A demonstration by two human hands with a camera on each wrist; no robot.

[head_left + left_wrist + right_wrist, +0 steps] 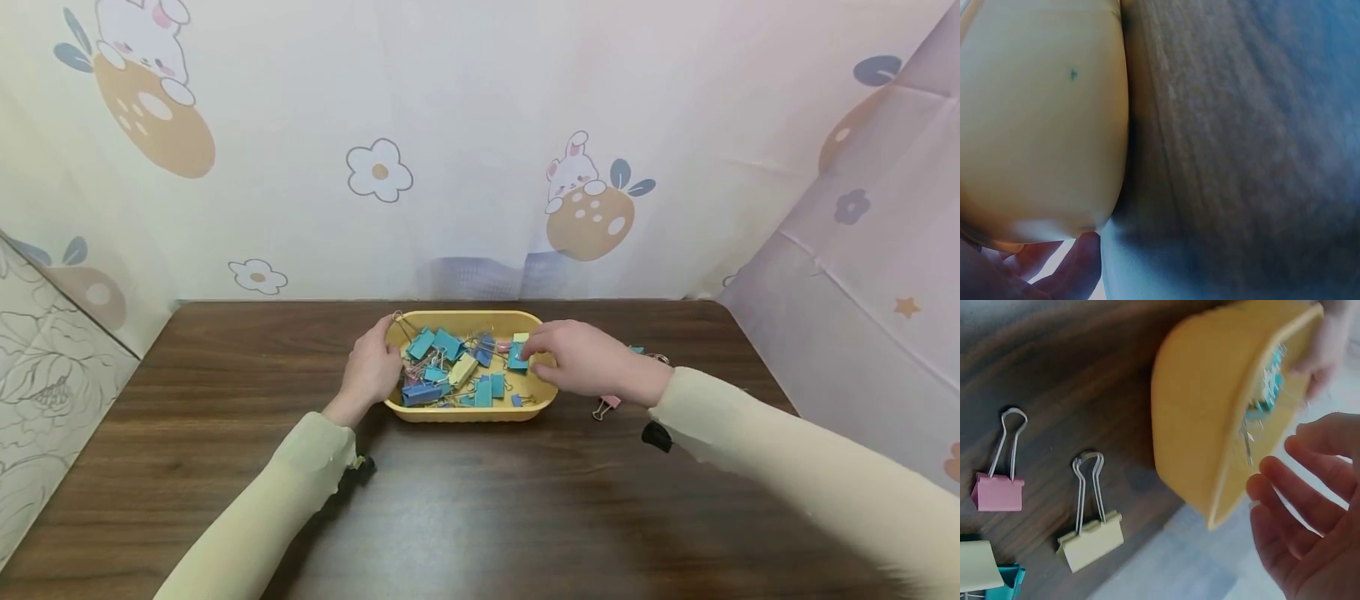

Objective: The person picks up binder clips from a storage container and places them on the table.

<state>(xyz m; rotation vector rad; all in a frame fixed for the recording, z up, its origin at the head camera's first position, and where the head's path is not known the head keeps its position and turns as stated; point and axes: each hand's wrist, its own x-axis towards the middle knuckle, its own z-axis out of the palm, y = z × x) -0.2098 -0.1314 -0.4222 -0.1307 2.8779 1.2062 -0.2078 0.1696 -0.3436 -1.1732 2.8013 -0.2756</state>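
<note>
Pale sleeves (pixel 787 454) cross the brown table (pixel 465 517). Near the right wrist lie at least 4 loose clips (pixel 999 492): 1 pink, 2 pale yellow and 1 teal. Just left of them stands a yellow basket (pixel 471 414) with teal, blue and yellow binder clips (pixel 483 393) inside. The left hand (pixel 372 367) grips its left end; the right hand (pixel 581 358) hovers over the right end, fingers loosely bent, apart from the thumb. Behind hangs a printed curtain (pixel 465 100).

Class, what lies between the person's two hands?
The yellow tray, with binder clips of several colours inside, lies between the left hand and the right hand; the head view shows this.
</note>
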